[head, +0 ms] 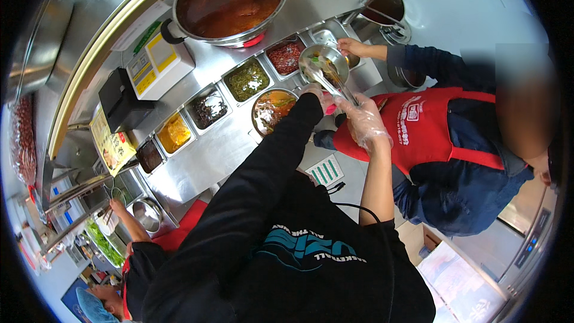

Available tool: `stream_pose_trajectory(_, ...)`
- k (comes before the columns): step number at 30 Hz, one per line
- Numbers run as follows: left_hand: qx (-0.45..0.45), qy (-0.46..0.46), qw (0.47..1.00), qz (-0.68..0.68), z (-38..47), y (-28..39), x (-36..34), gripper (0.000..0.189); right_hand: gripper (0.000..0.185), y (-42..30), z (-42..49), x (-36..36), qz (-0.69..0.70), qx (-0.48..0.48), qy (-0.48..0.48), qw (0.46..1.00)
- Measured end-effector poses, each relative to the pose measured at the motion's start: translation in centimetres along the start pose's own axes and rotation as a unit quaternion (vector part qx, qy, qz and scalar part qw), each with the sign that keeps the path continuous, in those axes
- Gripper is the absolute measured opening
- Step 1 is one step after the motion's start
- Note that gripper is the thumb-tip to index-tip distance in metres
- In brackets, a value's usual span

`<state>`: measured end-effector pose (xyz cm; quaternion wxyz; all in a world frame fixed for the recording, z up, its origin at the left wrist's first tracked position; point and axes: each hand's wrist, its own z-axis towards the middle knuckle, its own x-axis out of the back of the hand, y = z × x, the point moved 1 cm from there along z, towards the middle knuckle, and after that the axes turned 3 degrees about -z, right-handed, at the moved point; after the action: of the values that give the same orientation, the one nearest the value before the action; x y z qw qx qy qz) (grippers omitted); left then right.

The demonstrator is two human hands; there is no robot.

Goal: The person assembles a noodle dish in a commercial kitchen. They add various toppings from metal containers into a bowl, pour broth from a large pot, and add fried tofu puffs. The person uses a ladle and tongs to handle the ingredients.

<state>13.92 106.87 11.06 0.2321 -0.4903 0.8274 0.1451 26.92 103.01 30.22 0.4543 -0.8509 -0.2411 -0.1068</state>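
Observation:
My left hand (315, 93), at the end of a black sleeve, grips the near edge of a round steel bowl (307, 54). Partly hidden by that sleeve, its fingers are hard to make out. In the bowl lies food with green leaves and a dark sauce. My right hand (365, 119), in a clear plastic glove, holds metal tongs (329, 83) whose tips reach into the bowl. Just right of the bowl's rim is a co-worker's hand (352, 47), over the counter pans. Close to my left wrist stands a round pot of red broth with toppings (273, 110).
Steel pans of peanuts (285, 57), chopped greens (246, 80) and yellow sauce (174, 133) line the counter (188, 168). A large broth pot (231, 0) stands behind. A co-worker in a red apron (417, 125) stands close on the right; another person (145, 255) works at left.

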Motion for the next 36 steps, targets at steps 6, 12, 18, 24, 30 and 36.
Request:
stream_pose_trajectory(6,-0.024,-0.100,0.993,-0.065,-2.2,-1.0,-0.3,0.033,0.065,-5.6,6.9,-3.3,-0.195,0.045,-0.099,0.975)
stream_pose_trajectory(12,-0.026,-0.097,0.995,-0.021,-4.1,-2.2,1.1,0.037,0.062,-8.8,10.8,-8.6,-0.395,0.056,-0.093,0.912)
stream_pose_trajectory(18,-0.033,-0.173,0.984,0.037,-15.5,-3.3,5.7,0.040,0.037,-9.9,13.1,-12.1,-0.509,0.057,-0.066,0.856)
stream_pose_trajectory(24,-0.229,0.054,0.964,0.127,-19.8,0.8,19.3,0.042,0.033,-9.9,15.9,-14.9,-0.665,0.070,-0.052,0.742)
stream_pose_trajectory(30,-0.250,0.190,0.907,0.279,-9.7,2.6,25.0,0.037,0.032,-8.3,17.4,-18.1,-0.669,0.073,-0.051,0.738)
stream_pose_trajectory(36,-0.303,0.220,0.905,0.201,-6.3,2.5,26.7,0.020,0.032,-7.1,17.3,-18.9,-0.655,0.082,-0.032,0.750)
